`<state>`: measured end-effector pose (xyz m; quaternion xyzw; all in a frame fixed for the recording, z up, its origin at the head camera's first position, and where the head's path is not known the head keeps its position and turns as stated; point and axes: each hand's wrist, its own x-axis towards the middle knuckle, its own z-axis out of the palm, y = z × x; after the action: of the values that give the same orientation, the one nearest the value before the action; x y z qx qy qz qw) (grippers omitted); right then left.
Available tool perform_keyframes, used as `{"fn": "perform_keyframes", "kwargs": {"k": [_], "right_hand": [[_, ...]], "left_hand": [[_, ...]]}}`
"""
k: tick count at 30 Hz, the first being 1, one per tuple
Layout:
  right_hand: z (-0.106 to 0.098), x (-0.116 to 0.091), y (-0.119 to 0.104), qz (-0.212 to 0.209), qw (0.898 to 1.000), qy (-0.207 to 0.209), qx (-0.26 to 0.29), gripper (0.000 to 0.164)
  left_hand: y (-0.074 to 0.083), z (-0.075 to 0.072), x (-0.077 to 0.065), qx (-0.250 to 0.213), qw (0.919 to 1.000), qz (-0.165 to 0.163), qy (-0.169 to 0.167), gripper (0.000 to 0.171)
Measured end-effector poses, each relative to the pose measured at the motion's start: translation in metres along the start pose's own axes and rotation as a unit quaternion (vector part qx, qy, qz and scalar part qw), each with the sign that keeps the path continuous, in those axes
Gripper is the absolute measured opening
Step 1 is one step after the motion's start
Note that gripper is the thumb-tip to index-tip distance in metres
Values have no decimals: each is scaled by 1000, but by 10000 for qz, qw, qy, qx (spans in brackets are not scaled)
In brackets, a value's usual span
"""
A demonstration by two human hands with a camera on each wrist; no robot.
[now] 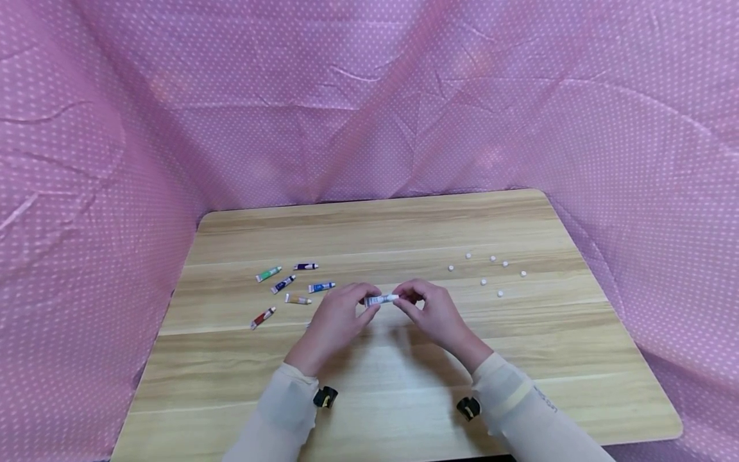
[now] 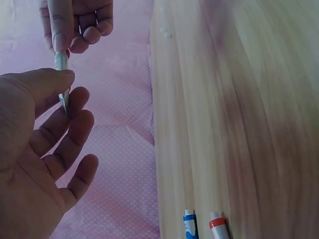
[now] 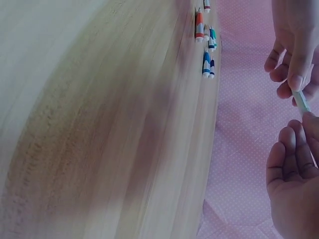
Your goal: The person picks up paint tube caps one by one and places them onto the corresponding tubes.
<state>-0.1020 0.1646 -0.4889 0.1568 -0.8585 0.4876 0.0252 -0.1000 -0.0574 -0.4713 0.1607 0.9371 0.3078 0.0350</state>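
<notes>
A small pale paint tube is held up over the middle of the table, lying nearly level. My left hand pinches its body between thumb and fingers. At the other end, the thumb and fingertips of my right hand grip the white cap end, hiding most of it. In the left wrist view the tube spans the two hands, its flat crimped end by the left fingers. Several paint tubes lie left of my left hand, among them a blue one, an ochre one and a red one.
Green, dark blue and purple tubes lie farther back on the left. Several small white caps, one of them a near cap, are scattered at right on the wooden table. Pink dotted cloth hangs around the table.
</notes>
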Motion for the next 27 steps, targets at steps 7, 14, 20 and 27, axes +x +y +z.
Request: {"fn": "perform_keyframes", "kwargs": {"k": [7,14,20,27], "right_hand": [[-2,3,8,241,9996,-132,66,17],[-2,-1,20,450,9988,-156,115,25],[-5,-2,28,585,9981,-180,100,16],[-9,-4,39,869,9961,-98,73,16]], "left_hand": [[-5,-1,18,292,9989,352,-62,17],[-13,4,32,632,9971,351,-250,16],[-22,10,49,684,9965,234,-422,16],[-31,16,76,818,9942,299,-636,13]]}}
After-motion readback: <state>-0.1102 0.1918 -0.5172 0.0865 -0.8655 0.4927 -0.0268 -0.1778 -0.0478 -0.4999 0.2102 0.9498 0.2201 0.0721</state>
